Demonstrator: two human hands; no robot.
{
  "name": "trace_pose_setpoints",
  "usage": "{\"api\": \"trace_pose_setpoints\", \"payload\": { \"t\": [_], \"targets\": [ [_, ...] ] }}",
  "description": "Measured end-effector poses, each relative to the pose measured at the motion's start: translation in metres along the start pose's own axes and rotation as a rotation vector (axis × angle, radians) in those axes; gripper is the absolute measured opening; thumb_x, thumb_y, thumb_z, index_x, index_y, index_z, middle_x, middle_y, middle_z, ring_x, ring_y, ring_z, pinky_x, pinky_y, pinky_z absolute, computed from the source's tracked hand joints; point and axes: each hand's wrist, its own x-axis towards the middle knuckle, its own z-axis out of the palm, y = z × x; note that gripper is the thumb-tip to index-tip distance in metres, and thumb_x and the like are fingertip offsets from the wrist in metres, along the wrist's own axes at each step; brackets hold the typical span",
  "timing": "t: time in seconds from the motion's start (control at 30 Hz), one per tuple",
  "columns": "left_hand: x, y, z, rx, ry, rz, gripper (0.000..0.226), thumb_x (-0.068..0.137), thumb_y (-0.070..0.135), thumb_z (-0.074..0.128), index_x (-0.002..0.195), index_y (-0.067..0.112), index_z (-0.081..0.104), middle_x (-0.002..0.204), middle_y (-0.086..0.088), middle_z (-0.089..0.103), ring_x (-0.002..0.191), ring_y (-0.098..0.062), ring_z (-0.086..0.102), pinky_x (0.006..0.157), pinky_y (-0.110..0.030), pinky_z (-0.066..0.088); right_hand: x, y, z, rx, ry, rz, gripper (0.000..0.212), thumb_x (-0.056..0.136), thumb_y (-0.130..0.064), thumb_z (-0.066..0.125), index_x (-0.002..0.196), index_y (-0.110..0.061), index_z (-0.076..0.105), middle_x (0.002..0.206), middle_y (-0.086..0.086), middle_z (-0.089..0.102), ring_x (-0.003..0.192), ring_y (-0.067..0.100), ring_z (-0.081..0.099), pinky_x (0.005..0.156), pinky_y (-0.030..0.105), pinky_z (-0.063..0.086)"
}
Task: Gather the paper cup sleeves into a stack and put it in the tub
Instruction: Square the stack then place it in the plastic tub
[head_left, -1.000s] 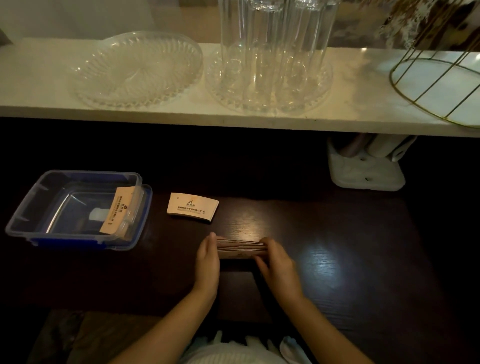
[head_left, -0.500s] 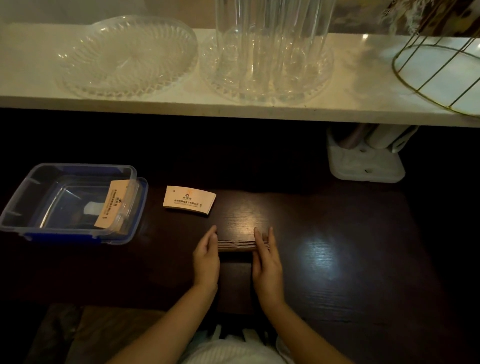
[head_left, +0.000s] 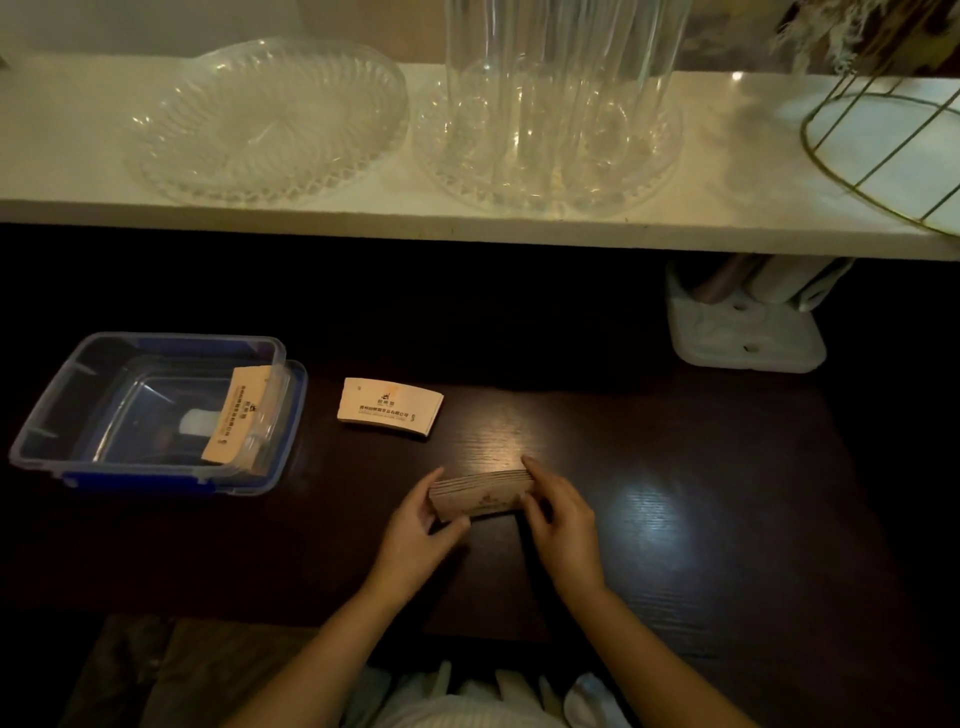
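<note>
A stack of brown paper cup sleeves (head_left: 483, 496) stands tilted on edge on the dark table, held between both hands. My left hand (head_left: 418, 525) grips its left end and my right hand (head_left: 558, 512) grips its right end. A second, smaller stack of sleeves (head_left: 389, 408) lies flat on the table beyond them, printed side up. The clear tub with a blue base (head_left: 62, 384) sits at the left, and a few sleeves (head_left: 240, 415) lean against its right inner wall.
A white shelf (head_left: 62, 171) runs across the back with a clear glass plate (head_left: 265, 119), a tall glass holder on a second plate (head_left: 550, 119) and a gold wire basket (head_left: 883, 150). A white stand (head_left: 743, 338) sits under the shelf at right.
The stack lay flat between my flat hands half a second ago; now both hands have closed on its ends and tipped it up on edge.
</note>
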Motion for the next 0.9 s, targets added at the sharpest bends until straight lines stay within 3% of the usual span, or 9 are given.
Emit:
{"api": "trace_pose_setpoints", "payload": {
  "t": [0.1, 0.23, 0.3, 0.43, 0.57, 0.63, 0.7, 0.77, 0.9],
  "targets": [
    [0.004, 0.012, -0.018, 0.147, 0.191, 0.017, 0.044, 0.077, -0.008, 0.060, 0.119, 0.004, 0.054, 0.098, -0.004, 0.060, 0.085, -0.007, 0.060, 0.060, -0.003, 0.047, 0.014, -0.013, 0.012, 0.026, -0.058, 0.165, 0.037, 0.082, -0.010, 0.065, 0.117, -0.019, 0.058, 0.103, -0.007, 0.061, 0.091, 0.007, 0.058, 0.074, 0.009, 0.046],
    [0.023, 0.038, -0.046, 0.172, 0.272, 0.038, 0.044, 0.079, -0.003, 0.061, 0.121, 0.002, 0.053, 0.096, -0.002, 0.061, 0.075, -0.001, 0.056, 0.054, -0.006, 0.046, 0.045, -0.040, 0.034, 0.233, -0.094, 0.461, 0.030, 0.081, -0.015, 0.067, 0.109, -0.018, 0.056, 0.095, 0.000, 0.068, 0.084, 0.015, 0.066, 0.068, 0.037, 0.059],
    [0.035, 0.053, -0.063, 0.206, 0.286, 0.049, 0.043, 0.079, 0.001, 0.062, 0.121, 0.004, 0.054, 0.100, -0.003, 0.063, 0.076, -0.003, 0.058, 0.058, -0.008, 0.047, 0.062, -0.050, 0.045, 0.292, -0.125, 0.557, 0.023, 0.080, -0.016, 0.069, 0.100, -0.013, 0.058, 0.095, 0.005, 0.070, 0.084, 0.019, 0.069, 0.070, 0.039, 0.060],
    [0.068, 0.075, -0.089, 0.227, 0.311, 0.026, 0.040, 0.080, 0.000, 0.061, 0.119, 0.001, 0.055, 0.113, -0.017, 0.064, 0.094, -0.022, 0.060, 0.079, -0.030, 0.048, 0.090, -0.067, 0.072, 0.274, -0.108, 0.611, 0.023, 0.076, -0.018, 0.072, 0.092, -0.011, 0.058, 0.096, 0.011, 0.069, 0.083, 0.023, 0.068, 0.075, 0.044, 0.059],
    [0.102, 0.078, -0.103, 0.273, 0.310, -0.037, 0.040, 0.081, 0.001, 0.060, 0.121, 0.003, 0.054, 0.118, -0.020, 0.062, 0.102, -0.029, 0.061, 0.081, -0.032, 0.048, 0.111, -0.077, 0.099, 0.200, -0.051, 0.626, 0.018, 0.077, -0.019, 0.071, 0.080, -0.016, 0.053, 0.099, 0.014, 0.069, 0.086, 0.027, 0.067, 0.077, 0.045, 0.058],
    [0.114, 0.073, -0.108, 0.312, 0.304, -0.073, 0.043, 0.080, 0.003, 0.061, 0.122, 0.005, 0.052, 0.119, -0.020, 0.061, 0.103, -0.030, 0.061, 0.083, -0.034, 0.050, 0.118, -0.078, 0.108, 0.151, -0.038, 0.603, 0.020, 0.078, -0.017, 0.070, 0.092, -0.009, 0.059, 0.103, 0.015, 0.069, 0.088, 0.027, 0.067, 0.077, 0.037, 0.057],
    [0.121, 0.068, -0.111, 0.347, 0.307, -0.077, 0.044, 0.080, 0.003, 0.061, 0.122, 0.005, 0.052, 0.119, -0.022, 0.061, 0.102, -0.031, 0.061, 0.081, -0.033, 0.049, 0.123, -0.077, 0.115, 0.111, -0.039, 0.606, 0.027, 0.078, -0.016, 0.070, 0.101, -0.005, 0.059, 0.103, 0.014, 0.069, 0.087, 0.024, 0.068, 0.067, 0.026, 0.053],
    [0.125, 0.066, -0.114, 0.376, 0.290, -0.066, 0.046, 0.080, 0.003, 0.062, 0.124, 0.005, 0.050, 0.122, -0.022, 0.059, 0.105, -0.031, 0.059, 0.080, -0.031, 0.047, 0.126, -0.075, 0.119, 0.063, -0.037, 0.611, 0.031, 0.079, -0.019, 0.071, 0.103, -0.005, 0.058, 0.104, 0.014, 0.069, 0.086, 0.024, 0.067, 0.064, 0.024, 0.050],
    [0.132, 0.067, -0.117, 0.404, 0.223, -0.133, 0.057, 0.083, 0.008, 0.060, 0.134, 0.002, 0.037, 0.131, -0.019, 0.051, 0.116, -0.032, 0.051, 0.085, -0.031, 0.040, 0.128, -0.068, 0.122, 0.010, -0.044, 0.665, 0.043, 0.076, -0.028, 0.072, 0.110, -0.005, 0.057, 0.115, 0.017, 0.059, 0.096, 0.030, 0.062, 0.085, 0.042, 0.054]
  ]
}}
